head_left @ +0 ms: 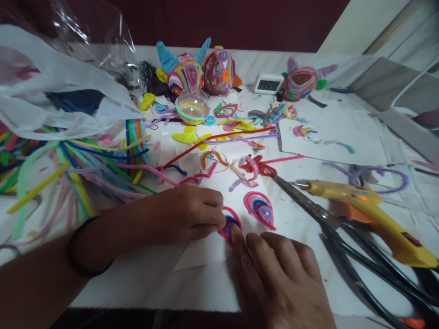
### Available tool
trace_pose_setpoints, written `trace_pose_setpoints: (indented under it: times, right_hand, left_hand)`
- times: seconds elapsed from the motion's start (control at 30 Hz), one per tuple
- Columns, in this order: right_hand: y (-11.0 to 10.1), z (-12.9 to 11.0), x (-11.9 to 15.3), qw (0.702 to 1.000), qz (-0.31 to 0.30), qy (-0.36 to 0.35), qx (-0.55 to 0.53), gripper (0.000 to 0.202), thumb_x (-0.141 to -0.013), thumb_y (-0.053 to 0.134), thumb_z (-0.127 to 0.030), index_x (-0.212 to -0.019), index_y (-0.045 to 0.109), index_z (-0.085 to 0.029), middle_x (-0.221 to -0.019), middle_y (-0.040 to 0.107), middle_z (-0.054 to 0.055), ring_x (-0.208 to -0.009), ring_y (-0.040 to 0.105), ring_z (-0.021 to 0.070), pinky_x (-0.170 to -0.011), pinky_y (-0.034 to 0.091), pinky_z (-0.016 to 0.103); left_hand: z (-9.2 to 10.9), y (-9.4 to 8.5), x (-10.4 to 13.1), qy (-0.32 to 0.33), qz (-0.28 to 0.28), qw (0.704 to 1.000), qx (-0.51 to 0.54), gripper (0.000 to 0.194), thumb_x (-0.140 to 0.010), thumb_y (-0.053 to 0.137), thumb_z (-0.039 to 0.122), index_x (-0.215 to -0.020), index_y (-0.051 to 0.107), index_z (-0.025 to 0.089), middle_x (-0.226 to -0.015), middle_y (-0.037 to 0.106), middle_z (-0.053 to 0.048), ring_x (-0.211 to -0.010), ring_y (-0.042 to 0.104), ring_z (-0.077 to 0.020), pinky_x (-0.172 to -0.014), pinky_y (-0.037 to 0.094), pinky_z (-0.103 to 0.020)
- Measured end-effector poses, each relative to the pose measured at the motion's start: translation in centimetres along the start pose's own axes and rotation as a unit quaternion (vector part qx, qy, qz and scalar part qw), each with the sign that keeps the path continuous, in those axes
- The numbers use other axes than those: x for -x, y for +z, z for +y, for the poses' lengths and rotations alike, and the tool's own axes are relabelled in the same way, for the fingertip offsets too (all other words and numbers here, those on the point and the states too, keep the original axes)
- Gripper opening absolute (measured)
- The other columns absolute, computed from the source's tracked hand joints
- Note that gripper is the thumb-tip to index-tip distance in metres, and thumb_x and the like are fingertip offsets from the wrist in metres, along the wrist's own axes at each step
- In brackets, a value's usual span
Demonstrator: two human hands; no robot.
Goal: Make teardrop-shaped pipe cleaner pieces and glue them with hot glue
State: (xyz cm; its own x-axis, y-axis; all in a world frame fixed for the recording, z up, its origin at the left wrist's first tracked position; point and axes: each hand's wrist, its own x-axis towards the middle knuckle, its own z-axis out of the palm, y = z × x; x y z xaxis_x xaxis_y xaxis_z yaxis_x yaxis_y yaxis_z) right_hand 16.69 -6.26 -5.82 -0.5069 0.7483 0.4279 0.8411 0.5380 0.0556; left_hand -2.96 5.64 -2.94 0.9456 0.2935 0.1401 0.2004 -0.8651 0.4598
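Observation:
Over white paper, my left hand [192, 212] is closed in a pinch at the left edge of a teardrop-shaped pipe-cleaner piece [233, 221], pink outside with blue and purple inside. My right hand [277, 274] has its index fingertip pressed on the same piece, its other fingers curled beside it; the thumb is hidden. Part of the piece is covered by my fingers. Just beyond lies a matching pipe-cleaner teardrop [259, 209] with a purple coil. Red, pink and white pipe-cleaner bits [252, 167] lie farther up near the scissors' tips.
Large black-handled scissors [325, 219] and a yellow glue gun [370, 210] lie at right. Loose pipe cleaners [75, 160] and a plastic bag [51, 91] fill the left. Behind are a clear bowl [192, 108], a digital timer [268, 84] and several decorated balls [219, 75].

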Motion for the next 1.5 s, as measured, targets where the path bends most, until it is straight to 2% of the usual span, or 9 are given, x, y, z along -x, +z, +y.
trace_pose_setpoints:
  times: [0.27, 0.5, 0.63, 0.8, 1.1, 1.2, 1.3, 1.5]
  right_hand:
    - [0.2, -0.1, -0.1, 0.999, 0.012, 0.009, -0.035, 0.036, -0.096, 0.032, -0.015, -0.115, 0.060, -0.004, -0.096, 0.062, 0.010, -0.085, 0.046, 0.0242, -0.069, 0.031, 0.036]
    - [0.1, -0.1, -0.1, 1.000, 0.011, 0.007, -0.024, 0.033, -0.094, 0.037, -0.014, -0.114, 0.060, -0.005, -0.095, 0.062, 0.011, -0.086, 0.046, 0.0241, -0.068, 0.031, 0.036]
    - [0.0, -0.1, -0.1, 1.000, -0.001, 0.004, -0.012, 0.031, -0.091, 0.042, -0.017, -0.114, 0.061, -0.007, -0.095, 0.063, 0.011, -0.085, 0.047, 0.0237, -0.068, 0.031, 0.036]
    - [0.1, 0.0, -0.1, 1.000, -0.005, 0.001, -0.006, 0.033, -0.089, 0.045, -0.018, -0.116, 0.060, -0.008, -0.096, 0.063, 0.010, -0.086, 0.047, 0.0234, -0.069, 0.031, 0.035]
    - [-0.1, -0.2, -0.1, 1.000, -0.008, 0.010, 0.012, 0.032, -0.088, 0.047, -0.019, -0.116, 0.062, -0.012, -0.096, 0.065, 0.008, -0.087, 0.048, 0.0238, -0.070, 0.031, 0.036]
    - [-0.1, -0.3, -0.1, 1.000, -0.004, 0.011, 0.018, 0.030, -0.089, 0.046, -0.018, -0.112, 0.064, -0.012, -0.096, 0.065, 0.008, -0.086, 0.048, 0.0238, -0.070, 0.031, 0.036]
    - [-0.1, -0.4, -0.1, 1.000, -0.001, 0.013, 0.020, 0.030, -0.089, 0.045, -0.018, -0.110, 0.065, -0.011, -0.097, 0.065, 0.009, -0.087, 0.048, 0.0243, -0.070, 0.031, 0.037]
    - [-0.2, -0.3, -0.2, 1.000, 0.006, 0.007, 0.016, 0.028, -0.088, 0.048, -0.017, -0.109, 0.066, -0.012, -0.098, 0.066, 0.008, -0.087, 0.049, 0.0237, -0.070, 0.031, 0.037]
  left_hand:
    - [0.6, -0.8, -0.3, -0.011, -0.014, 0.999, 0.033, 0.019, -0.090, 0.050, 0.009, -0.083, 0.068, 0.010, -0.084, 0.062, -0.006, -0.074, 0.058, -0.0103, -0.070, 0.043, -0.020]
    - [0.2, -0.1, 0.3, -0.004, -0.005, 0.997, 0.073, 0.026, -0.094, 0.042, 0.012, -0.087, 0.067, 0.011, -0.089, 0.062, -0.005, -0.079, 0.058, -0.0105, -0.074, 0.044, -0.021]
    - [-0.3, 0.3, 0.4, 0.013, 0.011, 0.998, 0.060, 0.025, -0.093, 0.044, 0.015, -0.081, 0.066, 0.014, -0.086, 0.062, -0.005, -0.075, 0.058, -0.0107, -0.070, 0.044, -0.020]
    - [-0.2, 0.3, 0.3, 0.028, 0.004, 0.999, 0.037, 0.025, -0.094, 0.045, 0.014, -0.080, 0.066, 0.010, -0.082, 0.061, -0.005, -0.073, 0.055, -0.0104, -0.066, 0.041, -0.021]
    - [0.1, 0.3, 0.4, 0.001, 0.006, 1.000, 0.026, 0.023, -0.095, 0.045, 0.016, -0.081, 0.063, 0.013, -0.081, 0.062, -0.001, -0.072, 0.055, -0.0077, -0.064, 0.039, -0.018]
    - [0.2, 0.1, 0.3, -0.020, -0.012, 0.999, 0.028, 0.022, -0.095, 0.046, 0.017, -0.080, 0.061, 0.014, -0.076, 0.061, 0.000, -0.067, 0.055, -0.0081, -0.062, 0.038, -0.019]
    - [0.6, -0.1, 0.2, -0.024, -0.027, 0.999, 0.008, 0.024, -0.095, 0.044, 0.016, -0.077, 0.059, 0.014, -0.070, 0.059, 0.000, -0.061, 0.053, -0.0083, -0.058, 0.037, -0.021]
    - [1.5, 0.0, 0.4, 0.017, -0.025, 0.996, -0.081, 0.029, -0.096, 0.037, 0.016, -0.079, 0.060, 0.013, -0.070, 0.059, -0.002, -0.063, 0.052, -0.0128, -0.056, 0.034, -0.028]
